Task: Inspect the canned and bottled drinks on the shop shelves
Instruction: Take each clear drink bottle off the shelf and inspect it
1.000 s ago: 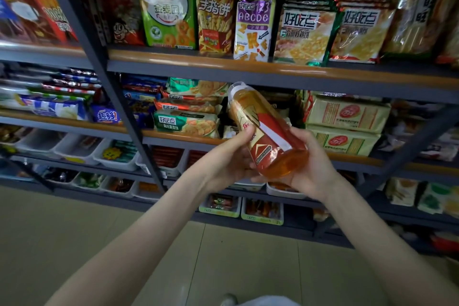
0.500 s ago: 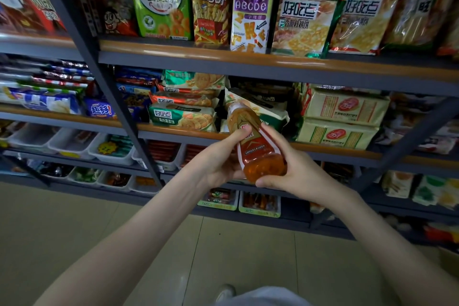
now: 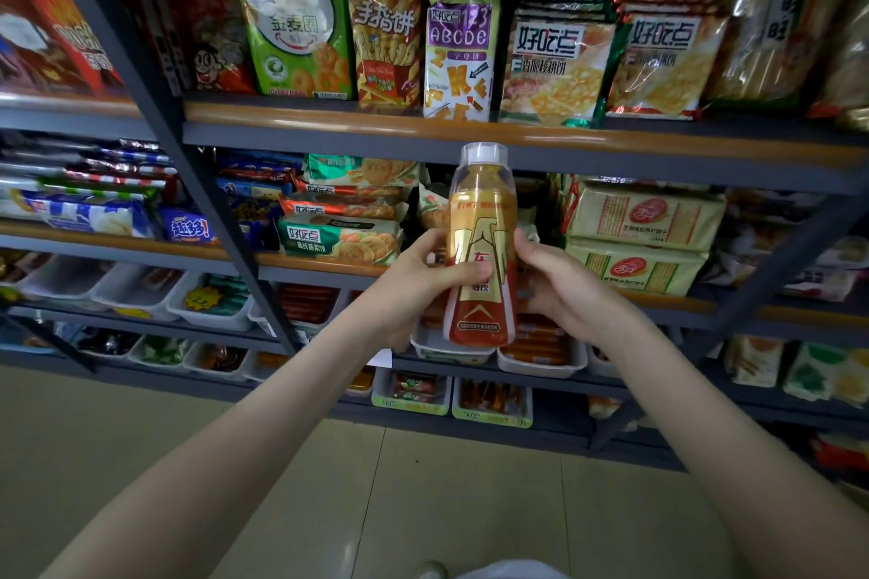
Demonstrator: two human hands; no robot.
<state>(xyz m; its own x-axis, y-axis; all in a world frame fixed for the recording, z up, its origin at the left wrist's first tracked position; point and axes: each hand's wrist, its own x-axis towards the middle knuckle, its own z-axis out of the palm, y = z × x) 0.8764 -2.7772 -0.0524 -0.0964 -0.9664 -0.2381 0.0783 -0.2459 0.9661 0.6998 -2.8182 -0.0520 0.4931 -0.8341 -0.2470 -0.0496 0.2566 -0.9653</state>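
Upright bottle (image 3: 482, 221) — fingers (image 3: 466, 272) gripping both sides.

I log one bottle (image 3: 482, 249): clear-white cap, amber top, gold label with red lettering, red base band. I also list a green snack bag (image 3: 301, 42) printed with orange rings, a red-and-yellow striped stick-biscuit bag (image 3: 388, 24), a purple-and-white letter-biscuit bag (image 3: 458, 56), and pale yellow cracker packs (image 3: 644, 216) with round red marks. Shelves (image 3: 329, 115): dark grey frame, orange-brown front strip; trays (image 3: 207, 320) white; floor (image 3: 423, 484) pale beige tile.
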